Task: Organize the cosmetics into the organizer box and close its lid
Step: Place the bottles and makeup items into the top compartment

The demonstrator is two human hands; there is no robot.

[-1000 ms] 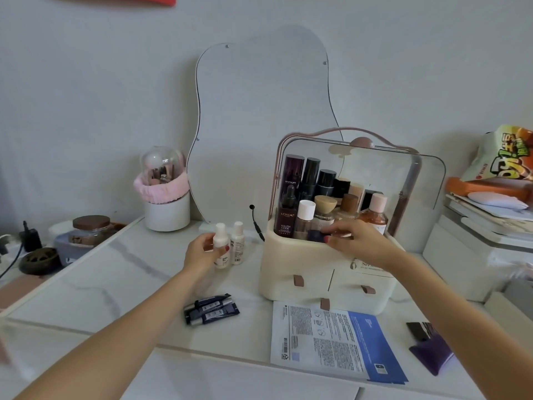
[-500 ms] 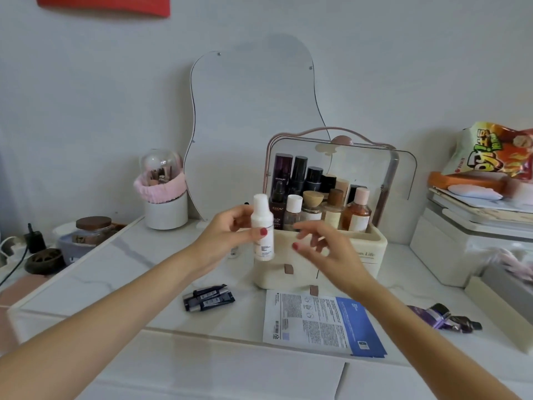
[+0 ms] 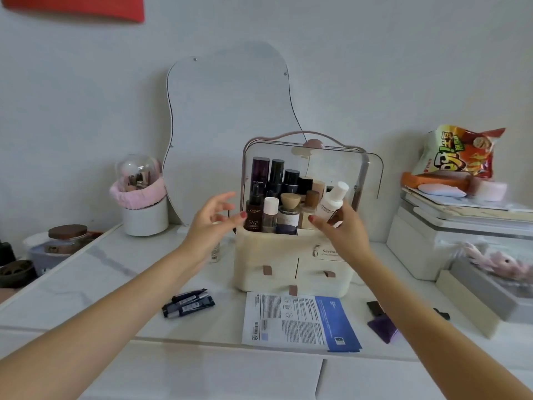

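Observation:
A cream organizer box (image 3: 268,249) with small drawers stands mid-table, its clear lid (image 3: 369,171) raised. Several bottles (image 3: 271,192) stand upright inside. My right hand (image 3: 343,226) grips a small white bottle (image 3: 331,203), tilted, over the box's right side. My left hand (image 3: 210,223) hovers empty, fingers spread, just left of the box. A second small white bottle (image 3: 215,252) stands on the table, mostly hidden behind my left wrist. Dark tubes (image 3: 189,303) and a blue-and-white sheet mask packet (image 3: 297,321) lie in front of the box.
A curvy mirror (image 3: 227,125) leans on the wall behind. A white brush pot with pink band (image 3: 141,203) is at left, a brown-lidded jar (image 3: 66,241) further left. White boxes (image 3: 432,241) and a snack bag (image 3: 458,151) sit right. A purple item (image 3: 382,327) lies near the front right.
The white bottle passed from my left hand to my right, which now holds it over the box's right side. My left hand has opened and is empty.

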